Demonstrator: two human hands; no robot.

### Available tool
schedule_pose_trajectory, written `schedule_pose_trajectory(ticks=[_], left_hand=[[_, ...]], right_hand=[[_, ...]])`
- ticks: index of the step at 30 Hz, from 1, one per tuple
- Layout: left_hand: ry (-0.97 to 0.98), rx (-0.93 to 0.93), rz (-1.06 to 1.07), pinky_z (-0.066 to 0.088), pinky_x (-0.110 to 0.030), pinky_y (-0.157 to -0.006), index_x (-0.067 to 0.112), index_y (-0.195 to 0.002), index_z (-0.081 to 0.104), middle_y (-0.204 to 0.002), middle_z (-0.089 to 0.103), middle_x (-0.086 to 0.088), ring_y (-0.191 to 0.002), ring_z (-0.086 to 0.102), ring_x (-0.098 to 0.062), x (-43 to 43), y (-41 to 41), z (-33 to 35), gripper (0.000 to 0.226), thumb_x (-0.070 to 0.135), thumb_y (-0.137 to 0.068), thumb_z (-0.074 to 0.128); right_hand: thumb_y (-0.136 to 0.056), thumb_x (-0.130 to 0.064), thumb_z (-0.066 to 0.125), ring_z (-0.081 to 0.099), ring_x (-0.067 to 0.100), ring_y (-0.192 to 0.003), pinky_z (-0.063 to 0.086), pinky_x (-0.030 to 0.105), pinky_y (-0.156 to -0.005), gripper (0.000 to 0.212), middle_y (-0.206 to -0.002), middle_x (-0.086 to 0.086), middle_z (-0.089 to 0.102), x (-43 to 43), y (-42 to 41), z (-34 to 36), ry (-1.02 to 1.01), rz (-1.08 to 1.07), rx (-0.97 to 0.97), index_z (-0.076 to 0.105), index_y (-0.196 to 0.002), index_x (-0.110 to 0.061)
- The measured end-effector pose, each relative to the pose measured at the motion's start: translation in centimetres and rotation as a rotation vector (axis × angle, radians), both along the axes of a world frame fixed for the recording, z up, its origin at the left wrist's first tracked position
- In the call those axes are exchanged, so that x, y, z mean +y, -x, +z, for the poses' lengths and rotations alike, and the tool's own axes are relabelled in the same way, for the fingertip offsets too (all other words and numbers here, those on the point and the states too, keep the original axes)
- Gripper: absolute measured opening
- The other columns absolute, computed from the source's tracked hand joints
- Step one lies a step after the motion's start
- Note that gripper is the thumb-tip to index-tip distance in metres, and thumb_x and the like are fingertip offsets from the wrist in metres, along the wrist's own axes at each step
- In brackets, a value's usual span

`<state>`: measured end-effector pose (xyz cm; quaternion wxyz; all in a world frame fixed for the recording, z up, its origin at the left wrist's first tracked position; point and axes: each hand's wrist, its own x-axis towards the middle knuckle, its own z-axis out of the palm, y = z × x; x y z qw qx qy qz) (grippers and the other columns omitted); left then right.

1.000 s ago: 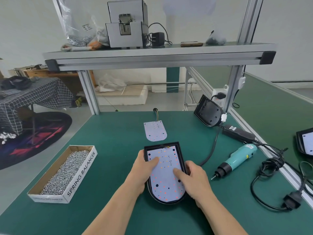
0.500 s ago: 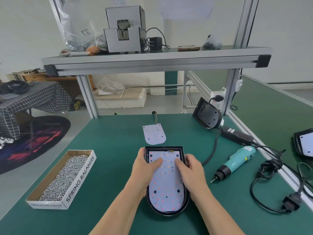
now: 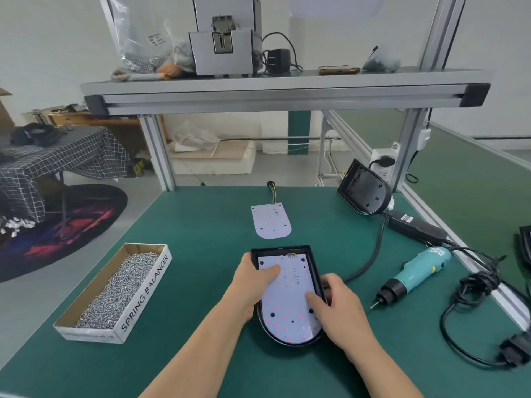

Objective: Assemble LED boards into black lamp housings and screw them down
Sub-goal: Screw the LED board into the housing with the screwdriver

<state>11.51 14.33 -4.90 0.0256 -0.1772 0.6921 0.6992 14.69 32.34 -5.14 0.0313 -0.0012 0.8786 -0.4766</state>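
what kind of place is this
Most likely a small lamp-assembly workstation: a green bench under an aluminium-frame shelf, with a box of loose screws, a teal electric screwdriver and an LED board lying in a black housing.

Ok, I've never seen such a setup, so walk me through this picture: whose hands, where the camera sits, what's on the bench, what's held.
No machine here: a person works with bare hands, filmed by a head-worn camera looking down. On the green bench lies a black lamp housing with an LED board inside. The left hand and right hand each hold its side, thumb pressing the board. Behind lies a spare LED board; left, a box of screws; right, a teal electric screwdriver. An empty housing leans at the back right.
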Motion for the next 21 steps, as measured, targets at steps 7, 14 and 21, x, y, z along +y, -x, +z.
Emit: schedule_pose_trajectory(ticks=[7, 14, 21], left_hand=[[0.821, 0.075, 0.260, 0.056, -0.033, -0.070, 0.022, -0.099, 0.066, -0.087, 0.072, 0.002, -0.069, 0.070, -0.015, -9.6, -1.8, 4.1, 0.012, 0.022, -0.097, 0.055], [1.287, -0.333, 0.176, 0.057, -0.035, -0.080, 0.017, -0.092, 0.078, -0.098, 0.072, -0.003, -0.085, 0.069, -0.025, -21.3, -2.6, 5.4, 0.022, 0.000, -0.088, 0.064], [1.319, -0.251, 0.086, 0.047, -0.026, -0.074, 0.026, -0.081, 0.076, -0.098, 0.074, 0.004, -0.081, 0.062, -0.017, -22.3, -2.2, 3.3, 0.018, 0.009, -0.085, 0.074]], right_hand=[[-0.088, -0.021, 0.069, 0.067, 0.018, -0.079, 0.053, 0.035, -0.076, 0.019, -0.074, -0.006, 0.072, 0.5, 0.1, -0.9, 0.073, -0.057, 0.037, 0.059, -0.101, -0.031], [-0.089, -0.022, 0.067, 0.065, 0.011, -0.075, 0.046, 0.028, -0.065, 0.018, -0.069, -0.017, 0.070, 0.1, 0.3, -1.2, 0.086, -0.042, 0.048, 0.056, -0.097, -0.035], [-0.089, -0.023, 0.068, 0.066, 0.007, -0.076, 0.047, 0.028, -0.066, 0.019, -0.071, -0.023, 0.070, 0.1, 0.3, -1.4, 0.078, -0.045, 0.066, 0.057, -0.099, -0.034]])
